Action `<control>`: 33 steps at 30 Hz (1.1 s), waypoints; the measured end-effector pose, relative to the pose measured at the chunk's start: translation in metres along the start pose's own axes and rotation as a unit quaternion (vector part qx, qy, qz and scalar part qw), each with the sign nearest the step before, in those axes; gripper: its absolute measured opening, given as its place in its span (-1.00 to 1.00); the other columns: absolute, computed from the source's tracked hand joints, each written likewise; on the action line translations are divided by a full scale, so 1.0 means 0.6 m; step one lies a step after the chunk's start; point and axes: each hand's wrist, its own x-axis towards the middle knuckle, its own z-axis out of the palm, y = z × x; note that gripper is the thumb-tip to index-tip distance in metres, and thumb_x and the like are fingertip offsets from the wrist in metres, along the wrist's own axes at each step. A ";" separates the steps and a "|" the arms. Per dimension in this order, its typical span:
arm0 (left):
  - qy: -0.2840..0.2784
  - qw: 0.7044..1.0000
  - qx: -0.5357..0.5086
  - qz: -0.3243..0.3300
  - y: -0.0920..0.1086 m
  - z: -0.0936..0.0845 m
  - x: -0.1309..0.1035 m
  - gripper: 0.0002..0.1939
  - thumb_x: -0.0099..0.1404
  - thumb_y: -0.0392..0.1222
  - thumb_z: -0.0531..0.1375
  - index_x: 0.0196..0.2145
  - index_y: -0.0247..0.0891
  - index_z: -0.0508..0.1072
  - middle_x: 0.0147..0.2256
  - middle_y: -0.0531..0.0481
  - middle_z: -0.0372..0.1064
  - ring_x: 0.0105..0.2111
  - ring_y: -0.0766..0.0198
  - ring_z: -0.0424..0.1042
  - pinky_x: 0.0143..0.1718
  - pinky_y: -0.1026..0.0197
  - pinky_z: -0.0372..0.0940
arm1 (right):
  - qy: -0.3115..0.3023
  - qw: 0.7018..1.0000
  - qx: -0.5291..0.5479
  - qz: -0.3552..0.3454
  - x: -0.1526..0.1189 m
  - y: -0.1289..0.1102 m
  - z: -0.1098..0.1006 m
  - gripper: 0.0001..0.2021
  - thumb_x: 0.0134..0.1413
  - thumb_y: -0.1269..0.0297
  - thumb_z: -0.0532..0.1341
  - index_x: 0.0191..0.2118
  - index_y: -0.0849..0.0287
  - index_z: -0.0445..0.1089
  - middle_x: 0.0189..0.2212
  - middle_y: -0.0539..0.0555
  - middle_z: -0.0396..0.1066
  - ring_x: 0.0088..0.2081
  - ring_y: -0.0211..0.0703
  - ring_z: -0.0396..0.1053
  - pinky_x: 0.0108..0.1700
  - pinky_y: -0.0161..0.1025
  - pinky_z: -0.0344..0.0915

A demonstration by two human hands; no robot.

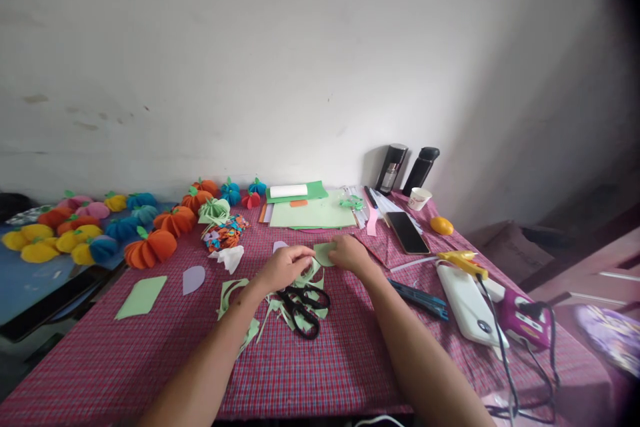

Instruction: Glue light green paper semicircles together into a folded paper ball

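Observation:
My right hand point(350, 253) is closed on a small pale green paper piece point(323, 253) with a rounded edge. Just left of it, my left hand point(286, 268) has its fingers stretched toward that piece's edge, above curled pale green paper scraps point(313, 273); whether the fingertips touch the paper is unclear. Black-handled scissors point(303, 313) lie below the hands on the scraps, blades partly hidden under my left hand. A lilac paper piece point(194, 279) and a larger green sheet point(143, 297) rest to the left.
Paper pumpkins point(150, 248) in several colours stand at left. Paper sheets point(310, 213) are stacked behind the hands. To the right are a phone point(407, 232), a blue stapler point(420, 298), a yellow glue gun point(463, 261), a white power bank point(470, 303), cables, a paper cup point(419, 198) and dark bottles point(393, 169).

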 end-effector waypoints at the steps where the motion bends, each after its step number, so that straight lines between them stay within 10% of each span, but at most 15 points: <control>1: 0.029 1.000 -0.005 -0.006 -0.003 -0.002 0.002 -0.64 0.37 -0.07 0.13 0.01 -0.24 0.55 -0.12 -0.08 0.60 -0.16 0.20 0.56 -0.07 0.20 0.44 | 0.012 1.000 0.007 0.007 -0.001 -0.001 -0.004 -0.78 0.07 0.33 0.17 -0.18 0.19 0.51 -0.21 0.20 0.58 -0.20 -0.05 0.50 -0.27 -0.31 0.19; 7: 0.116 0.992 -0.041 -0.024 -0.019 -0.004 0.013 -0.65 0.32 -0.21 0.16 0.04 -0.30 0.51 -0.04 -0.16 0.56 -0.05 0.18 0.55 0.03 0.16 0.43 | 0.160 0.979 0.113 0.060 -0.006 -0.001 -0.026 -0.73 0.17 0.32 0.06 -0.13 0.17 0.48 -0.29 0.11 0.55 -0.26 -0.11 0.43 -0.30 -0.32 0.15; 14: 0.108 0.994 0.010 -0.009 -0.028 0.001 0.012 -0.68 0.35 -0.14 0.16 0.00 -0.24 0.54 -0.10 -0.10 0.59 -0.13 0.20 0.56 -0.04 0.18 0.45 | -0.028 0.998 0.046 -0.022 -0.010 0.004 -0.023 -0.70 0.00 0.42 0.14 -0.17 0.20 0.55 -0.25 0.12 0.60 -0.25 -0.12 0.49 -0.32 -0.35 0.19; 33: 0.086 0.996 0.008 -0.010 -0.023 0.007 0.009 -0.66 0.33 -0.11 0.16 -0.02 -0.27 0.56 -0.17 -0.10 0.59 -0.17 0.17 0.57 -0.08 0.15 0.44 | -0.006 1.000 0.022 -0.019 -0.013 0.001 -0.010 -0.74 -0.07 0.42 0.20 -0.21 0.24 0.54 -0.21 0.25 0.58 -0.21 -0.02 0.49 -0.30 -0.29 0.16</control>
